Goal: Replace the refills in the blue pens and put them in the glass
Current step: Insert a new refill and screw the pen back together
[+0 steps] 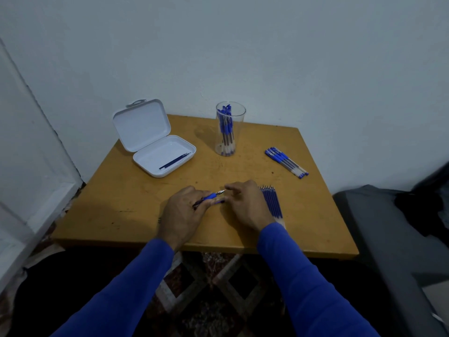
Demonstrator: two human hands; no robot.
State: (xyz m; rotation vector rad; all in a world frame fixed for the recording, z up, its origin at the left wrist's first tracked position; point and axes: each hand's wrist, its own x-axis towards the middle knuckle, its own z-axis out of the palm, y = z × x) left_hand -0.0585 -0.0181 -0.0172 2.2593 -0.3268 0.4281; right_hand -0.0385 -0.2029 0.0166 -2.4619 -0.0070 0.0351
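Observation:
My left hand (181, 210) grips a blue pen (210, 197) by its barrel near the table's front. The pen's metal tip points right, and the fingers of my right hand (245, 203) pinch that tip. A clear glass (230, 128) at the back middle holds several blue pens upright. Several more blue pens (286, 162) lie in a bunch at the right. A row of blue refills (273, 203) lies just right of my right hand, partly hidden by it.
An open white plastic box (155, 144) stands at the back left with a few dark refills (175, 161) in its tray. The wooden table (136, 190) sits in a wall corner. A dark seat with black cloth (422, 210) is at the right.

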